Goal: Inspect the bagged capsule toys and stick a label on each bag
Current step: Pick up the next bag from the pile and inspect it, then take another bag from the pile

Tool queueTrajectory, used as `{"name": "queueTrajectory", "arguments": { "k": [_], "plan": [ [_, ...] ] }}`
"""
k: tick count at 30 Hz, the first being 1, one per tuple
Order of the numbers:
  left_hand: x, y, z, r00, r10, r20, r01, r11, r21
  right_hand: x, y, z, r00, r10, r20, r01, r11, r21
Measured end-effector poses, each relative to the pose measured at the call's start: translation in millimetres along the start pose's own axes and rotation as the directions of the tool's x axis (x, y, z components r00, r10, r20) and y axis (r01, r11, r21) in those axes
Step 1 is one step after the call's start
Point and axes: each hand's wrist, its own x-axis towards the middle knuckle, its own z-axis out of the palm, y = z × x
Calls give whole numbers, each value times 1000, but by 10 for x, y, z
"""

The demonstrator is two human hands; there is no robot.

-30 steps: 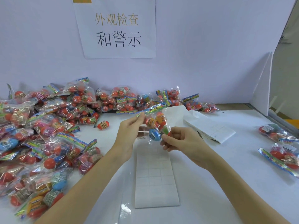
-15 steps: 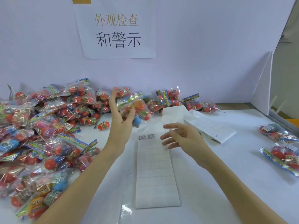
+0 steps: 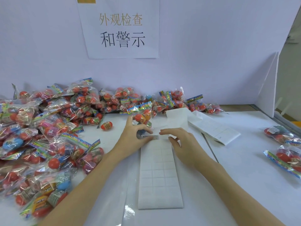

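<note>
White table [image 3: 244, 160] against lilac wall [image 3: 211, 54], paper sign [image 3: 120, 28]

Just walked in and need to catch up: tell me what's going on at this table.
A person is labelling bagged capsule toys. The left hand grips one bag above the label sheet, while the right hand reaches its fingertips to a printed label at the sheet's top. A big pile of bags lies to the left; a few bags lie to the right.
</note>
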Motion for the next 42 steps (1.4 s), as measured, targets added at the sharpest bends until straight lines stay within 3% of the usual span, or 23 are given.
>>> {"name": "queueTrajectory", "arguments": {
  "k": [5,11,16,24,31,42],
  "plan": [
    [12,-3,24,998,47,-52,-45,998,40,23,33,33,1000,20,-5,-20,999,-39],
    [19,18,111,990,114,-84,-114,993,12,63,35,22,987,-55,-150,49,998,-46],
    [1,32,176,982,175,-65,-176,984,-5,72,42,28,991,-57,-118,51,997,-54],
    [8,47,166,994,106,11,-106,994,-40,87,68,-8,985,-85,-148,74,994,-83],
    [12,37,162,997,55,-62,-56,998,-7,71,19,1,971,-187,-146,171,978,-120],
    [18,83,142,999,26,-47,-27,999,-20,75,-16,41,937,-290,-194,251,947,-201]
  ]
}}
